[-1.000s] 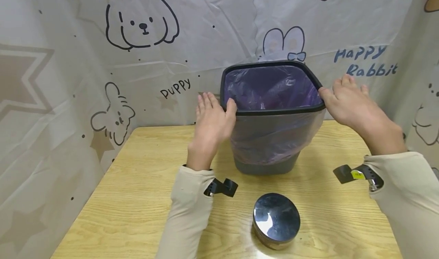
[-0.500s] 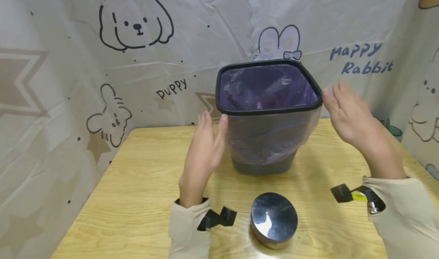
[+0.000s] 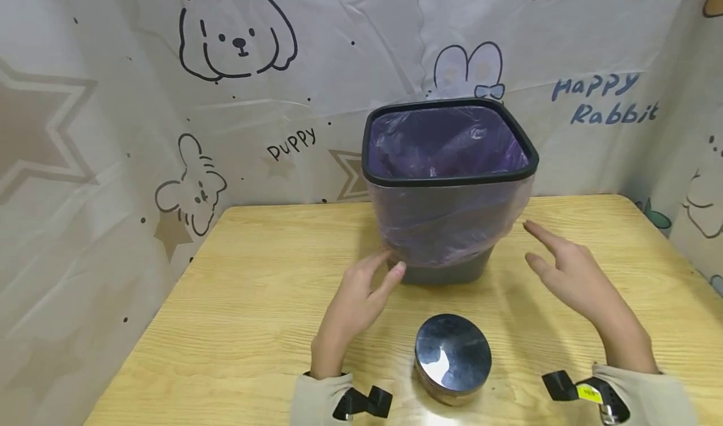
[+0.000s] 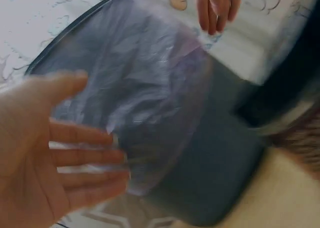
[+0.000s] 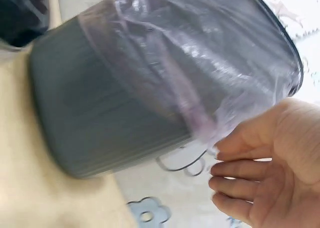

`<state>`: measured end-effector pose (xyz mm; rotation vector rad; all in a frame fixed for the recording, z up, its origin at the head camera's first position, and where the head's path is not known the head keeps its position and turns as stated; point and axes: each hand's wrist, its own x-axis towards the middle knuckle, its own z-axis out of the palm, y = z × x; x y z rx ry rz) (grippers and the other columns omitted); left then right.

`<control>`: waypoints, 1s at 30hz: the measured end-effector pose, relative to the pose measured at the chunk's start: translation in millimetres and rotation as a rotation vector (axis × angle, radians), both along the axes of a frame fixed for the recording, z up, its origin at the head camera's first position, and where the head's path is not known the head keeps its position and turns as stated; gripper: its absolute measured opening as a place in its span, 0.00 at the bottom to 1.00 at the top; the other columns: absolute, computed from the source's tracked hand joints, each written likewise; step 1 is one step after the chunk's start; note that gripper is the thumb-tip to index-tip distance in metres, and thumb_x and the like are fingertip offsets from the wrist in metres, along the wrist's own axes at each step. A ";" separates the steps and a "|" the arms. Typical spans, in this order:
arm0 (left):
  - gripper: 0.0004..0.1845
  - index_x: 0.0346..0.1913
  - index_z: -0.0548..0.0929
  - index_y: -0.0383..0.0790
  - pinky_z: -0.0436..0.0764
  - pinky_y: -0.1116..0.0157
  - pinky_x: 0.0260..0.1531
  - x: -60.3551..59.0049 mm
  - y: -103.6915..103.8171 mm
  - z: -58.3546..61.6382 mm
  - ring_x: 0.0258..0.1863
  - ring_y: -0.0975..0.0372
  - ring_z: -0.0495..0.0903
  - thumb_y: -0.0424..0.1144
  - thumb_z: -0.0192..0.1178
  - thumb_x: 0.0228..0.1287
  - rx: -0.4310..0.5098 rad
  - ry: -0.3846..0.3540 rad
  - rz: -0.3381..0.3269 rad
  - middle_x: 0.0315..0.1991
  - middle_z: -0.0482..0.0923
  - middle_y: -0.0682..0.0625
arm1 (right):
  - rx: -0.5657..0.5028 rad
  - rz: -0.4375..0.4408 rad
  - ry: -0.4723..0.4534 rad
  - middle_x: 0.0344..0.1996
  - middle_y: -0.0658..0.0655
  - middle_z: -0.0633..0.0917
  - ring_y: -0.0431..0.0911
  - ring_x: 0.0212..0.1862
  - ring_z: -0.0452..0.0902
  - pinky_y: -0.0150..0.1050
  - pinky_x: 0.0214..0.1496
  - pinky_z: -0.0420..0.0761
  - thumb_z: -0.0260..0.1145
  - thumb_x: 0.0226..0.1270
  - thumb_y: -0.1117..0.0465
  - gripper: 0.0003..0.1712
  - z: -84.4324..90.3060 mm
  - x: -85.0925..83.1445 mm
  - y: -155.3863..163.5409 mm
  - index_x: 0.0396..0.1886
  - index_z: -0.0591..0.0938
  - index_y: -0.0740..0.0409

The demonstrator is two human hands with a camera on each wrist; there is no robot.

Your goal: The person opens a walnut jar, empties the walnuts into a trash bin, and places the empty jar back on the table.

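Grey plastic bin (image 3: 446, 225) with purple liner bag (image 3: 446, 143): upright at back of wooden counter (image 3: 254, 300) | left hand (image 3: 356, 300): fingers relaxed, maybe brushing bag's hem | right hand (image 3: 570, 275): spread, holding nothing | advice: tuck loose hem evenly on both sides.

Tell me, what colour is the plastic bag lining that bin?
The bag is translucent purple, inside a dark grey bin; the head view shows it best.

A round metal tin (image 3: 453, 359) sits on the wooden table (image 3: 237, 313).
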<state>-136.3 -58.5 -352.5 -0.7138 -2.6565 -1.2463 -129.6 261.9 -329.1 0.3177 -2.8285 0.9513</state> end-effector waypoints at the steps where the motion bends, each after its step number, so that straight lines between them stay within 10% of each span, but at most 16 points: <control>1: 0.31 0.65 0.72 0.34 0.65 0.54 0.66 2.4 2.5 -4.4 0.66 0.52 0.67 0.56 0.46 0.73 0.001 -0.005 -0.025 0.65 0.71 0.42 | 0.008 0.019 -0.015 0.66 0.76 0.63 0.72 0.62 0.63 0.69 0.59 0.65 0.55 0.71 0.66 0.32 -6.4 2.7 -0.7 0.71 0.58 0.72; 7: 0.41 0.73 0.63 0.47 0.64 0.48 0.65 35.4 17.2 -21.9 0.70 0.55 0.60 0.66 0.53 0.63 -0.064 -0.133 -0.113 0.72 0.60 0.49 | -0.003 0.193 -0.076 0.64 0.73 0.69 0.70 0.63 0.65 0.66 0.59 0.67 0.63 0.54 0.76 0.39 -43.1 26.6 -10.8 0.69 0.65 0.69; 13: 0.52 0.75 0.56 0.55 0.69 0.51 0.63 48.2 33.0 -28.5 0.72 0.61 0.55 0.70 0.63 0.50 -0.189 -0.067 -0.190 0.74 0.53 0.59 | -0.064 0.393 -0.213 0.64 0.71 0.69 0.71 0.62 0.65 0.64 0.55 0.71 0.75 0.52 0.56 0.49 -75.7 49.5 -11.1 0.71 0.63 0.65; 17: 0.56 0.76 0.55 0.55 0.69 0.53 0.63 51.6 35.9 -37.7 0.72 0.60 0.55 0.68 0.68 0.45 -0.200 -0.025 -0.201 0.74 0.52 0.59 | -0.129 0.448 -0.222 0.67 0.72 0.66 0.61 0.66 0.64 0.43 0.60 0.74 0.77 0.46 0.45 0.59 -92.0 56.2 -16.9 0.73 0.59 0.62; 22: 0.58 0.75 0.52 0.61 0.71 0.53 0.62 54.6 34.4 -52.3 0.71 0.59 0.58 0.62 0.74 0.41 -0.075 -0.071 -0.220 0.74 0.51 0.59 | -0.264 0.457 -0.206 0.69 0.64 0.67 0.31 0.66 0.58 0.23 0.60 0.62 0.81 0.39 0.45 0.63 -102.8 65.4 -37.0 0.75 0.59 0.51; 30: 0.63 0.73 0.59 0.57 0.71 0.58 0.61 54.1 40.7 -78.9 0.66 0.61 0.65 0.47 0.84 0.27 0.148 -0.019 -0.258 0.69 0.63 0.54 | -0.423 0.443 -0.213 0.67 0.53 0.69 0.37 0.64 0.66 0.28 0.61 0.67 0.84 0.38 0.52 0.62 -107.6 65.0 -53.9 0.74 0.60 0.44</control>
